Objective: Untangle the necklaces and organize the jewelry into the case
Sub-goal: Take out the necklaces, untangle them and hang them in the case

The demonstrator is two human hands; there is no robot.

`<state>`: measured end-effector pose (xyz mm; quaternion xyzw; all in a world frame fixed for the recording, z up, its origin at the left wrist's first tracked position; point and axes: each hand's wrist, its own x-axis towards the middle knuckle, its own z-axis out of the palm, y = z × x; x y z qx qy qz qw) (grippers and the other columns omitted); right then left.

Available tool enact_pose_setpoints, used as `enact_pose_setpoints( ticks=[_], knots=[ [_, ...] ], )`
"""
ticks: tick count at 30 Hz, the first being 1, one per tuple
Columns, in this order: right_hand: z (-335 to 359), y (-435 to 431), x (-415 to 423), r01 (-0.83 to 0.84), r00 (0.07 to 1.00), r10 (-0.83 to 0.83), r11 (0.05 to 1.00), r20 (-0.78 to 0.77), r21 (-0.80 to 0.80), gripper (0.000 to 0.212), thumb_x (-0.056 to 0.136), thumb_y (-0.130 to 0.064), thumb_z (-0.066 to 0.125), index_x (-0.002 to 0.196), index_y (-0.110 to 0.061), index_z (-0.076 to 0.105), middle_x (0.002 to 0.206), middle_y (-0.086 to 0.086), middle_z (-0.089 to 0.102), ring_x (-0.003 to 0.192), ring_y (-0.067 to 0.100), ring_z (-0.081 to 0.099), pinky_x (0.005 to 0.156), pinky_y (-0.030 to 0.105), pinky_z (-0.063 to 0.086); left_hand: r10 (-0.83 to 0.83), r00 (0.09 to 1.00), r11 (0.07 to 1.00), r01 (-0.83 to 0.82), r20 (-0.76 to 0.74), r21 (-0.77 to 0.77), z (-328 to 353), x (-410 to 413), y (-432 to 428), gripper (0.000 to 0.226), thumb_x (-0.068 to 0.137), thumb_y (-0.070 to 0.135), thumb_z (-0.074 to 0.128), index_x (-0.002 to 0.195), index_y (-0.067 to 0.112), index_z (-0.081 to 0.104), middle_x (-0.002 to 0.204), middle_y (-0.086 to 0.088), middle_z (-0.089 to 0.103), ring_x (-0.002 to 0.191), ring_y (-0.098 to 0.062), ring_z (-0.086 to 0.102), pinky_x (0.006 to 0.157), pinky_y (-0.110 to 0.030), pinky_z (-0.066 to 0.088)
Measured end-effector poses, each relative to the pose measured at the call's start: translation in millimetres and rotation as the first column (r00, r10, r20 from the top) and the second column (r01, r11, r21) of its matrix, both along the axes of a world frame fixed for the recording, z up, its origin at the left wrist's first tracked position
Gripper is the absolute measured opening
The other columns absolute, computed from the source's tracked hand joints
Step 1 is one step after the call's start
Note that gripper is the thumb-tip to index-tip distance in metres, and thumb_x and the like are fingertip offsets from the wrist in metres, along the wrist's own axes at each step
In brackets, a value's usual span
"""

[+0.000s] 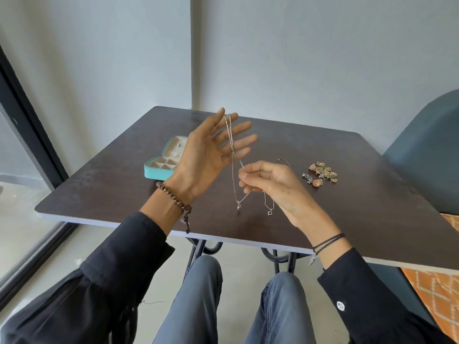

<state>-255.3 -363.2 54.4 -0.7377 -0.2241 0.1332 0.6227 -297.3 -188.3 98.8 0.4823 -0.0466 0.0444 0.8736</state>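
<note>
The left hand (206,155) covers the right part of the case (161,167); items in its compartments are too small to identify. How the long necklace (233,180) sits on the left fingertips cannot be resolved. The right hand (270,184) hides the upper run of the heart-pendant necklace (269,209). The chair (427,150) is cut off at the right edge.

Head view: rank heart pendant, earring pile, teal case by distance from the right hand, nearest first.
1. Heart pendant: just under the right hand, which pinches a necklace.
2. Earring pile: off to that hand's right.
3. Teal case: far left, beyond the left hand.
</note>
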Motion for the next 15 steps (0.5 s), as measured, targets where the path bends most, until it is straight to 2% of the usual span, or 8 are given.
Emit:
enact_pose_setpoints(
  ticks=[3, 6, 11, 15],
  knots=[
    [-1, -4, -4, -0.024, 1.0, 0.024, 0.998, 0.011, -0.05, 0.012, 0.094, -0.019, 0.073, 0.101, -0.009, 0.074, 0.088, 0.009, 0.077, 0.081, 0.017, 0.069, 0.1, 0.033, 0.049, 0.027, 0.999, 0.996, -0.028, 0.017, 0.085, 3, 1, 0, 0.047, 0.103, 0.039, 0.048, 0.144, 0.015, 0.05, 0.133, -0.009, 0.066, 0.118, -0.031, 0.066, 0.104, -0.044, 0.049],
    [-1, -7, -5, -0.039, 0.999, 0.04, 0.998, 0.02, -0.057, 0.016, 0.092, -0.022, 0.075, 0.1, -0.008, 0.075, 0.087, 0.009, 0.077, 0.083, 0.017, 0.07, 0.106, 0.038, 0.048, 0.067, 0.997, 0.973, -0.072, 0.029, 0.221, 2, 1, -1, 0.043, 0.103, 0.039, 0.046, 0.141, 0.019, 0.053, 0.13, -0.006, 0.068, 0.117, -0.026, 0.067, 0.106, -0.047, 0.049],
    [5, -12, -8, -0.108, 0.993, 0.111, 0.992, 0.04, -0.07, 0.024, 0.093, -0.027, 0.075, 0.098, -0.005, 0.073, 0.089, 0.008, 0.076, 0.087, 0.018, 0.07, 0.106, 0.038, 0.048, 0.123, 0.992, 0.93, -0.127, 0.034, 0.345, -4, 2, 1, 0.042, 0.102, 0.043, 0.048, 0.14, 0.027, 0.053, 0.128, 0.0, 0.069, 0.114, -0.019, 0.068, 0.11, -0.043, 0.045],
    [12, -13, -10, -0.144, 0.987, 0.147, 0.989, 0.068, -0.042, 0.022, 0.094, -0.023, 0.074, 0.101, -0.002, 0.071, 0.09, 0.009, 0.076, 0.086, 0.019, 0.07, 0.101, 0.036, 0.05, 0.146, 0.989, 0.864, -0.137, 0.019, 0.485, -6, 4, 2, 0.04, 0.102, 0.047, 0.043, 0.135, 0.029, 0.058, 0.12, 0.004, 0.073, 0.114, -0.012, 0.067, 0.113, -0.041, 0.039]
  ],
)
